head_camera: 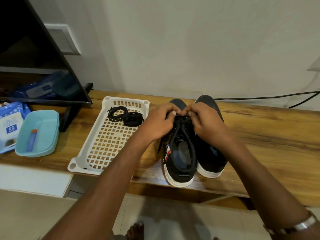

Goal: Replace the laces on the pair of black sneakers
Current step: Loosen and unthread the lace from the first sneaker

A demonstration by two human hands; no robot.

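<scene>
Two black sneakers with white soles stand side by side on the wooden table, heels toward me: the left sneaker (180, 153) and the right sneaker (210, 153). My left hand (159, 122) and my right hand (205, 122) meet over the left sneaker's lacing, fingers curled and pinching its black lace (181, 121) near the toe end. Two coiled black laces (125, 116) lie at the far end of a white perforated tray (107, 141) left of the shoes.
A teal plastic dish (39, 132) holding a small blue tube with an orange cap sits at the left, beside blue wipe packets (8, 127). A black screen on a stand (34, 58) fills the upper left. A black cable (268, 97) runs along the wall.
</scene>
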